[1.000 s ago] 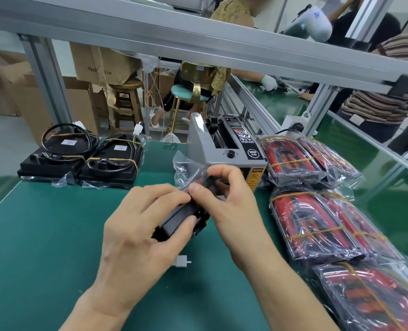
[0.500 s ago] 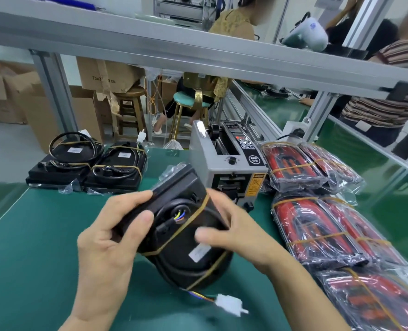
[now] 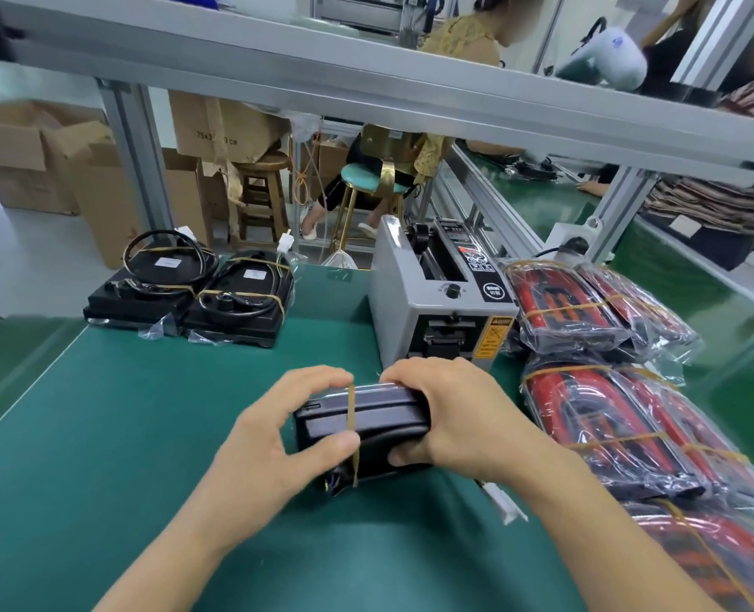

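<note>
Black plastic unit (image 3: pixel 384 417), a smooth rounded slab bound by a tan rubber band (image 3: pixel 351 413), sits edge-up over the green felt-like bench mat (image 3: pixel 114 435), just in front of the boxy grey tape dispenser (image 3: pixel 432 298). Left hand (image 3: pixel 273 443) clamps its left end, thumb and fingers curled on the band. Right hand (image 3: pixel 459 417) wraps the right end. A white connector (image 3: pixel 505 505) lies on the mat beside the wrist. Glossy bagged red cables (image 3: pixel 587 408) are stacked to the right.
</note>
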Demonstrator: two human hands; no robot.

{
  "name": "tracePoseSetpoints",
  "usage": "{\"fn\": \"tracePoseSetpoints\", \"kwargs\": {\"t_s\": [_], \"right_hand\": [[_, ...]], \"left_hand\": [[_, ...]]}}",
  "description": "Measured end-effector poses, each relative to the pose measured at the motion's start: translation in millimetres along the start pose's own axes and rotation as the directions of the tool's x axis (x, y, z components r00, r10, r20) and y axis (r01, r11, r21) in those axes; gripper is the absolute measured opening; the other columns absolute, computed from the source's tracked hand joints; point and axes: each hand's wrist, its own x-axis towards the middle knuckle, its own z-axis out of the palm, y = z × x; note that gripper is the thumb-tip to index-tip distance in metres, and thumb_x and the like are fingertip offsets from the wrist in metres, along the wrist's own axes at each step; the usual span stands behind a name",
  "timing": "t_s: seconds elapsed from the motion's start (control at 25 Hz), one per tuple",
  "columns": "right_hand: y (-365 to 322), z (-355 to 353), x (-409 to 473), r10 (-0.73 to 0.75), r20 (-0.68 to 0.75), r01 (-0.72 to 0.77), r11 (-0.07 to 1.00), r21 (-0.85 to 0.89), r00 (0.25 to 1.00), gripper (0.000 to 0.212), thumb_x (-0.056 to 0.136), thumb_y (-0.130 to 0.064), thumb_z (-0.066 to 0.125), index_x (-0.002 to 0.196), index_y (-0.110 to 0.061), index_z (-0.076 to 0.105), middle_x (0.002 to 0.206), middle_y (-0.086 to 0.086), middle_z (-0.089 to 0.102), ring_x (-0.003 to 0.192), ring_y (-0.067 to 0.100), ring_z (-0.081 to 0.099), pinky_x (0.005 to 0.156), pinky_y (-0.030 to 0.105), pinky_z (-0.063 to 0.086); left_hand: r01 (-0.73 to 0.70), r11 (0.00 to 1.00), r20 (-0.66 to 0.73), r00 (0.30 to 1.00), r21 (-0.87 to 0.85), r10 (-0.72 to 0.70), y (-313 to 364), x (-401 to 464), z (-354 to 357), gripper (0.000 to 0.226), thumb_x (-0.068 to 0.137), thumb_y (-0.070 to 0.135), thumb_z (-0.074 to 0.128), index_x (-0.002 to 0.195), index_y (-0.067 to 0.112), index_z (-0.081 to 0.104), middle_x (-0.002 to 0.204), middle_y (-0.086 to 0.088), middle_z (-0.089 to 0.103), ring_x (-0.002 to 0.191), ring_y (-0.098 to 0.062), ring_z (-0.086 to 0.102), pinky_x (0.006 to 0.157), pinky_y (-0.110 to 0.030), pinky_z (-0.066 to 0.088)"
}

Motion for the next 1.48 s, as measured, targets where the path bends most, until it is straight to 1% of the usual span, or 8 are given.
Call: {"fn": "tracePoseSetpoints", "kwargs": {"t_s": [0.16, 0.32, 0.44, 0.6, 0.72, 0.88, 1.32, 1.48], "right_hand": [[10.9, 7.3, 3.1, 0.052, -0.006, -0.051, 0.991, 0.123, 0.999, 0.054, 0.055, -0.034, 0.088, 0.102, -0.03, 0.062, 0.093, -0.017, 0.063, 0.088, 0.003, 0.054, 0.083, 0.021, 0.037], [14.8, 5.0, 0.4, 0.018, 0.076, -0.03, 0.986, 0.164, 0.997, 0.066, 0.061, -0.04, 0.083, 0.122, -0.035, 0.056, 0.112, -0.024, 0.054, 0.103, -0.011, 0.042, 0.102, 0.024, 0.026], [26.7, 0.0, -11.5, 0.172, -0.005, -0.14, 0.82, 0.555, 0.985, 0.054, 0.07, -0.034, 0.072, 0.123, -0.034, 0.06, 0.127, -0.026, 0.052, 0.118, -0.018, 0.041, 0.101, 0.004, 0.026], [39.6, 12.8, -12.5, 0.747, -0.195, -0.238, 0.43, 0.871, 0.635, 0.018, 0.087, -0.019, 0.067, 0.085, -0.036, 0.072, 0.087, -0.026, 0.07, 0.081, -0.011, 0.061, 0.067, 0.004, 0.043], [42.3, 19.6, 4.2, 0.845, -0.149, -0.257, 0.317, 0.913, 0.514, 0.017, 0.089, -0.018, 0.066, 0.08, -0.031, 0.071, 0.082, -0.023, 0.066, 0.081, -0.004, 0.058, 0.08, 0.018, 0.045], [42.2, 20.3, 24.5, 0.879, -0.056, -0.264, 0.202, 0.943, 0.473, 0.002, 0.086, -0.02, 0.071, 0.087, -0.019, 0.073, 0.082, -0.014, 0.066, 0.084, 0.005, 0.06, 0.087, 0.029, 0.046], [48.5, 15.0, 45.2, 0.931, 0.107, -0.302, 0.003, 0.953, 0.349, 0.014, 0.08, -0.014, 0.075, 0.073, -0.014, 0.063, 0.064, -0.003, 0.05, 0.052, 0.009, 0.038, 0.048, 0.021, 0.031], [43.3, 2.5, 36.1, 0.875, 0.197, -0.326, -0.047, 0.944, 0.443, 0.019, 0.084, -0.017, 0.07, 0.072, -0.015, 0.056, 0.064, -0.002, 0.046, 0.053, 0.008, 0.034, 0.045, 0.019, 0.028]], "left_hand": [[0.091, 0.927, 0.035, 0.996, -0.365, -0.084, -16.8, -1.3, -11.7, 0.05, 0.071, 0.012, 0.072, 0.118, 0.024, 0.058, 0.127, 0.004, 0.063, 0.115, -0.014, 0.059, 0.096, -0.019, 0.046], [0.063, 0.901, -0.023, 0.996, -0.428, -0.081, -26.2, -5.6, -0.3, 0.044, 0.073, 0.017, 0.08, 0.112, 0.03, 0.066, 0.122, 0.001, 0.067, 0.114, -0.014, 0.061, 0.094, -0.017, 0.047], [0.075, 0.873, -0.05, 0.992, -0.482, -0.113, -30.8, -2.4, 0.7, 0.04, 0.072, 0.017, 0.066, 0.111, 0.025, 0.068, 0.117, -0.003, 0.07, 0.111, -0.013, 0.063, 0.09, -0.014, 0.047], [0.046, 0.896, -0.1, 0.99, -0.442, -0.1, -32.3, -1.1, 1.6, 0.033, 0.077, 0.013, 0.06, 0.108, 0.021, 0.07, 0.112, -0.002, 0.072, 0.106, -0.009, 0.065, 0.088, -0.01, 0.046], [0.041, 0.904, -0.123, 0.987, -0.425, -0.103, -31.9, -1.9, 4.3, 0.033, 0.077, 0.012, 0.06, 0.108, 0.015, 0.069, 0.111, 0.0, 0.072, 0.106, -0.008, 0.065, 0.087, -0.009, 0.046], [0.032, 0.901, -0.128, 0.987, -0.432, -0.097, -30.8, -1.9, 4.0, 0.034, 0.076, 0.011, 0.06, 0.108, 0.015, 0.069, 0.11, 0.0, 0.072, 0.106, -0.007, 0.065, 0.086, -0.009, 0.046], [0.008, 0.914, -0.139, 0.988, -0.405, -0.071, -28.5, -1.8, 3.8, 0.037, 0.075, 0.015, 0.062, 0.107, 0.032, 0.07, 0.11, 0.003, 0.072, 0.109, -0.009, 0.064, 0.093, -0.012, 0.045], [0.006, 0.93, -0.156, 0.985, -0.368, -0.069, -26.4, -4.0, 4.7, 0.039, 0.075, 0.017, 0.062, 0.109, 0.037, 0.068, 0.109, 0.007, 0.072, 0.107, -0.004, 0.064, 0.089, -0.008, 0.045]]}}
